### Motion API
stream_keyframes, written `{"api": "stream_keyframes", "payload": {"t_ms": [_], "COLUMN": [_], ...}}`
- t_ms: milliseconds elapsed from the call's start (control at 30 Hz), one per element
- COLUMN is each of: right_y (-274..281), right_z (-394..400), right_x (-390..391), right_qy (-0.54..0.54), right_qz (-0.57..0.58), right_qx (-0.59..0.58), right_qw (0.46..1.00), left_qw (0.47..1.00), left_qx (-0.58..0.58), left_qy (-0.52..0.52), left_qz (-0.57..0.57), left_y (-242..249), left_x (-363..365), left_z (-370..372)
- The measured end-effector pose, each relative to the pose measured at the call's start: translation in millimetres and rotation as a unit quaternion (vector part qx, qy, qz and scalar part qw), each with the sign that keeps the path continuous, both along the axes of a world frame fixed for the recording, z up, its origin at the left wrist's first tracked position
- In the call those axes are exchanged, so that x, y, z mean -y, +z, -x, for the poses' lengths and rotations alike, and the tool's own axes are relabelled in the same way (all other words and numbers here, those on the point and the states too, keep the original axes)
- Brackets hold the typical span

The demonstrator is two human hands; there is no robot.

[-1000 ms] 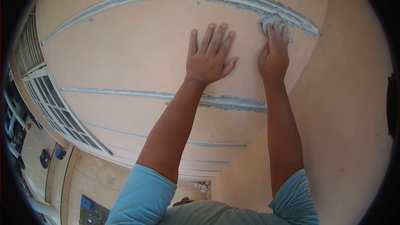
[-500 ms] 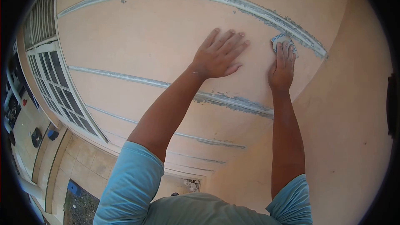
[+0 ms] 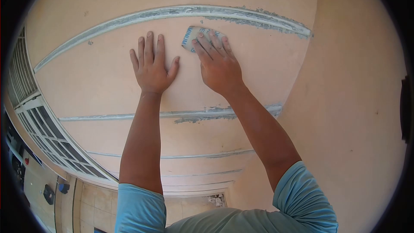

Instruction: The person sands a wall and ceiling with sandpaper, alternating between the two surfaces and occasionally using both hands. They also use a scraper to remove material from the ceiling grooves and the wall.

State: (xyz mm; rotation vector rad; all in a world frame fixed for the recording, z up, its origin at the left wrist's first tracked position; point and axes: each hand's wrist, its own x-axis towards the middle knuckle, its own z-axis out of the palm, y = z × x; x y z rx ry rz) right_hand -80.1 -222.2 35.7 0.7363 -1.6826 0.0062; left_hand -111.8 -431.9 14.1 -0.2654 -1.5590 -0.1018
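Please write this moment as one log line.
left hand: flat on wall | right hand: pressing printed sheet to wall | both: below upper grey-white strip

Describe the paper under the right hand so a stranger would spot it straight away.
On the peach wall, find the highest long grey-and-white strip. Just below it, the right hand spreads over a small pale paper. Blue printed letters set it apart from the plain wall around it.

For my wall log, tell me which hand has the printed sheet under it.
The right hand: its fingers lie on the blue-lettered sheet; the left hand has none.
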Motion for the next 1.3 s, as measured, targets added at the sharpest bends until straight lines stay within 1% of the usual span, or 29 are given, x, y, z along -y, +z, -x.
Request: {"api": "stream_keyframes", "payload": {"t_ms": [67,100,133,167,233,300,333,367,400,467,500,567,600,633,667,700,733,767,800,833,867,933,1033,1067,1100,1167,1233,1267,1300], "right_y": [5,4,2,5,-4,-15,-20,-25,-30,-36,-36,-24,-18,-13,-12,-5,-1,0,-8,-17,-25,-38,-52,-64,-79,-115,-162,-183,-196], "right_z": [-8,-2,-1,-4,6,4,-5,-14,-16,-15,-16,-14,-2,12,20,12,6,-2,-8,-14,-17,-18,-18,-10,-1,-1,-23,-33,-36], "right_x": [-46,-76,-101,-112,-116,-81,-65,-57,-60,-64,-75,-105,-111,-116,-117,-104,-83,-62,-41,-29,-28,-27,-92,-118,-132,-120,-78,-65,-62], "right_qy": [-0.065,-0.070,-0.088,-0.071,-0.103,-0.120,-0.095,-0.067,-0.078,0.016,0.016,-0.108,-0.100,-0.109,-0.118,-0.115,-0.111,-0.108,-0.050,0.008,0.003,0.006,-0.082,-0.095,-0.087,-0.125,-0.091,-0.088,-0.086], "right_qz": [0.116,0.177,0.273,0.370,0.402,0.277,0.151,0.022,0.037,-0.062,-0.055,0.116,0.117,0.275,0.425,0.428,0.347,0.264,0.140,0.014,0.021,-0.023,0.166,0.266,0.389,0.428,0.274,0.170,0.178], "right_qx": [-0.007,-0.021,0.018,0.032,0.021,0.014,0.047,0.081,0.081,0.129,0.127,0.045,0.046,0.015,-0.017,-0.016,-0.010,-0.004,0.023,0.051,0.052,0.072,0.067,0.067,0.052,0.031,0.126,0.170,0.172], "right_qw": [0.991,0.981,0.958,0.926,0.910,0.953,0.983,0.994,0.993,0.990,0.990,0.986,0.987,0.955,0.897,0.896,0.931,0.959,0.989,0.999,0.998,0.997,0.981,0.957,0.916,0.895,0.949,0.967,0.965], "left_qw": [1.000,1.000,1.000,1.000,1.000,1.000,1.000,0.999,1.000,0.999,0.999,1.000,0.999,0.999,0.999,0.999,0.999,0.999,0.999,0.999,0.999,0.999,0.999,0.998,0.998,0.999,0.998,0.998,0.998], "left_qx": [0.007,0.002,-0.004,-0.006,-0.010,-0.017,-0.023,-0.029,-0.021,-0.025,-0.026,-0.019,-0.016,-0.011,-0.006,-0.007,-0.006,-0.004,-0.004,-0.005,-0.006,-0.003,-0.011,-0.015,-0.012,-0.006,0.001,-0.004,-0.003], "left_qy": [0.009,0.008,0.008,0.006,0.006,-0.003,0.004,0.010,0.011,0.004,0.011,0.020,0.030,0.038,0.036,0.039,0.040,0.039,0.034,0.036,0.037,0.035,0.043,0.045,0.045,0.045,0.050,0.051,0.051], "left_qz": [-0.002,-0.004,-0.005,-0.001,0.008,0.021,0.018,0.016,0.016,0.025,0.018,0.014,0.012,0.011,0.011,0.015,0.017,0.018,0.022,0.022,0.022,0.028,0.031,0.033,0.033,0.024,0.026,0.029,0.038], "left_y": [0,-1,-1,-1,-2,0,0,0,0,0,-1,-1,-1,-2,-2,-2,-2,-3,-3,-3,-2,-3,-4,-3,-1,-3,-4,-3,-4], "left_x": [1,1,1,0,1,0,0,0,0,-2,-1,-2,-2,-1,-1,0,1,1,1,3,2,0,3,2,0,-1,0,0,2], "left_z": [1,2,2,2,1,3,3,3,3,5,5,6,6,6,6,6,7,7,8,9,8,7,7,9,10,7,7,7,7]}}
